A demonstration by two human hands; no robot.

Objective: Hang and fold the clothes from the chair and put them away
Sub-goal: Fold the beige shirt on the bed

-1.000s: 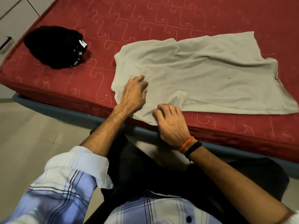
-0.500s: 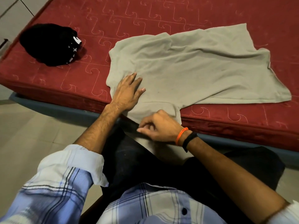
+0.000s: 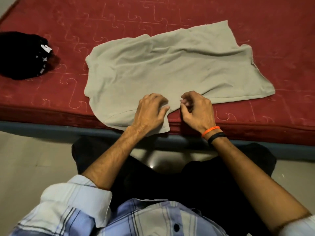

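A grey-beige T-shirt [image 3: 170, 68] lies spread out on the red mattress [image 3: 187, 16], and its near sleeve hangs over the mattress's front edge. My left hand [image 3: 150, 113] rests on that sleeve, fingers curled and thumb pressed into a fold of the cloth. Just to its right, my right hand [image 3: 196, 111] has curled fingers whose tips pinch the shirt's near edge at the armpit. An orange band and a black band circle my right wrist.
A folded black garment [image 3: 22, 55] with white marks lies on the mattress at the far left. The blue-grey bed frame [image 3: 34, 128] runs under the mattress edge. I kneel on a tiled floor [image 3: 34, 159] close to the bed.
My left hand slid right along the shirt and curled onto the sleeve. My right hand lifted from the sleeve's hanging end to the shirt's edge beside it.
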